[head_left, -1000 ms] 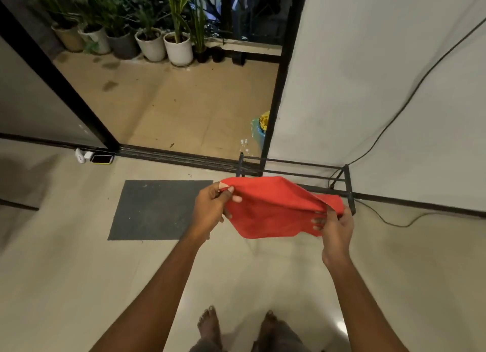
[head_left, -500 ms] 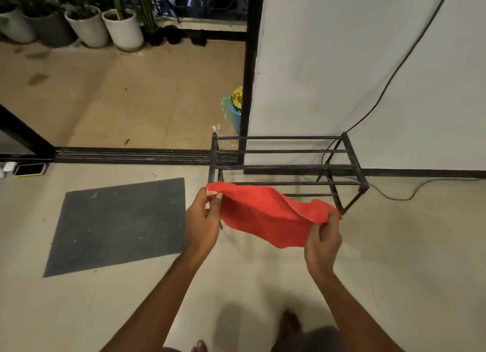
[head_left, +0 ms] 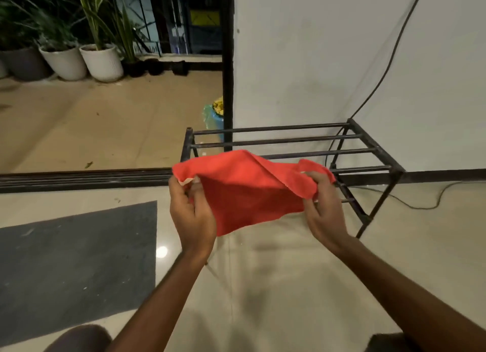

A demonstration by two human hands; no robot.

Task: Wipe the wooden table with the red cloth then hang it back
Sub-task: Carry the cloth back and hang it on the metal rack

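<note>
The red cloth [head_left: 247, 186] is stretched between both hands, sagging in the middle, just in front of and above the near bars of a low black metal rack [head_left: 368, 151]. My left hand [head_left: 190, 209] pinches the cloth's left corner between thumb and fingers. My right hand [head_left: 322, 207] grips the right edge with curled fingers. The rack stands against the white wall, its bars bare. The wooden table is not in view.
A dark grey floor mat [head_left: 76, 262] lies at the left on the pale tiled floor. A sliding-door track [head_left: 79, 176] leads to a balcony with potted plants [head_left: 101, 59]. A black cable [head_left: 381, 75] runs down the wall and across the floor right of the rack.
I have come closer to the rack, which now fills more of the view. Both hands have carried the cloth up and forward to the rack's near bars.
</note>
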